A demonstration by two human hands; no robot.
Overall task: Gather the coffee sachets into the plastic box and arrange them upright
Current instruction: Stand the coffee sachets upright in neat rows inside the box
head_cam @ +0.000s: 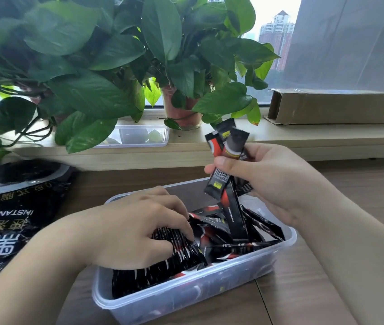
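The wooden table (362,181) fills the lower half of the frame. Leafy potted plants (92,66) crowd the upper left on the window ledge, and a long cardboard box (338,106) lies on it at upper right. A big black coffee bag (10,207) lies flat at the left edge. A small clear tub (137,136) sits on the ledge under the leaves.

The plastic box (287,240) stands at lower centre, and all the coffee in view is in it or just above it. At its near left end a packed row of sachets (162,259) stands on edge. The left hand (139,228) curls over the top of that row and grips it so it does not fan out. The far right end holds loose sachets (252,228) lying crossed and slanted.

The right hand (263,181) hovers over the box's far right. Thumb and fingers are closed round the middle of a small bundle of sachets (228,146), which fans out above and below the grip.

These sticks look light, thin and glossy, so they probably slide on one another easily. The powder inside likely lets them bend a little, and a loose few will not stand alone. Gripping across the middle with the ends squared up seems best. The standing row probably needs steady sideways pressure while more are slipped in beside it.
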